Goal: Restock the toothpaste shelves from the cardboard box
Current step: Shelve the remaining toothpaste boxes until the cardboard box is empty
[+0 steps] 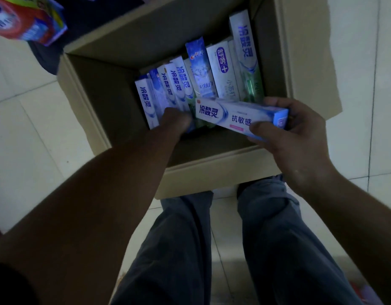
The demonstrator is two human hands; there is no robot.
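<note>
An open cardboard box (pixel 115 111) stands on the tiled floor in front of my legs. Inside it several white-and-blue toothpaste cartons (pixel 203 69) stand on end, leaning in a row. My right hand (pixel 293 133) holds one white-and-blue toothpaste carton (pixel 232 116) crosswise over the box's near edge, thumb on its front face. My left hand (pixel 177 123) reaches down into the box, its fingers closed among the standing cartons at the left of the row; the fingertips are hidden, so what they grip is unclear.
A red-and-blue product pack (pixel 25 18) shows at the top left, above a dark object. The box flaps stand open at the back and right. My legs in dark trousers (pixel 212 249) are below the box. Pale floor tiles lie all around.
</note>
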